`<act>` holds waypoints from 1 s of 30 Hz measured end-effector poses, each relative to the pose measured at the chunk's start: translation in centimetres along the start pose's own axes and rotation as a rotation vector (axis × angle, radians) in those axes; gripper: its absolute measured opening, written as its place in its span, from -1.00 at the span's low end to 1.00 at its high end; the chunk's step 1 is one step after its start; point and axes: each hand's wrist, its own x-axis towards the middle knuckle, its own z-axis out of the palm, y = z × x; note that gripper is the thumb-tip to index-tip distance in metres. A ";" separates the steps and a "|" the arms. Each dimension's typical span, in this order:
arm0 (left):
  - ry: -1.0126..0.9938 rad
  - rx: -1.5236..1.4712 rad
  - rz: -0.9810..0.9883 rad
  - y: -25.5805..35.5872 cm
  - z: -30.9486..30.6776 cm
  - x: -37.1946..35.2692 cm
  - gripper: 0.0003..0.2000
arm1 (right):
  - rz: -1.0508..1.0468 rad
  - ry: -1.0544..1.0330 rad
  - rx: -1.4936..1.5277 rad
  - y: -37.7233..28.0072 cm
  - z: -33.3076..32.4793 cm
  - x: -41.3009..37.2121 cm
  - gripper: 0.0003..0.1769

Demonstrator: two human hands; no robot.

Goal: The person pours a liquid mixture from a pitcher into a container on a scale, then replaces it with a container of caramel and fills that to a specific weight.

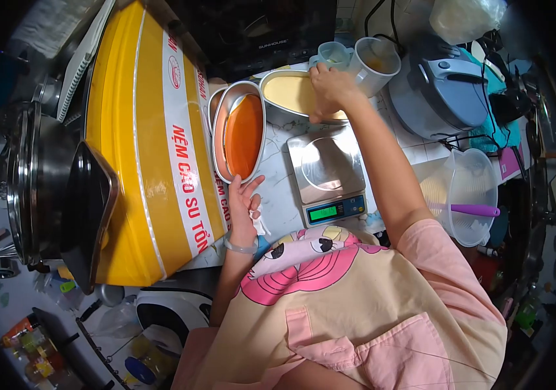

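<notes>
My right hand (331, 91) reaches across an oval metal tin (282, 117) of pale yellow mixture, fingers at its far rim and thumb at the near side. My left hand (244, 203) is by the near end of another oval tin (218, 159), a fingertip right at its rim. Glossy orange-brown liquid (244, 136) covers that tin's bottom. A crumpled white tissue (260, 223) shows under the curled lower fingers of my left hand. Between my arms stands a kitchen scale (329, 170) with a bare steel plate and a lit green display.
A large yellow package (125, 143) borders the work surface on the left. Behind the tins are a white jug (375, 65) and a clear cup (333, 55). A grey-blue cooker (437, 91) and a clear plastic container (476, 188) with a purple-handled utensil (475, 210) stand at right.
</notes>
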 end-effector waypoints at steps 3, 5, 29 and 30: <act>0.080 0.003 0.081 -0.3 0.3 0.3 -0.53 | -0.030 0.097 0.007 0.0 0.7 0.8 0.09; 0.137 0.008 0.121 -0.5 0.3 0.5 -0.54 | -0.039 0.091 0.013 0.1 0.9 1.4 0.09; -0.083 0.054 0.224 -1.5 -2.1 -2.7 -0.55 | -0.150 0.592 0.513 0.5 4.1 -2.1 -0.39; -0.086 0.050 0.219 -1.4 -2.0 -2.7 -0.55 | -0.120 0.685 0.831 0.5 3.9 -3.7 -0.58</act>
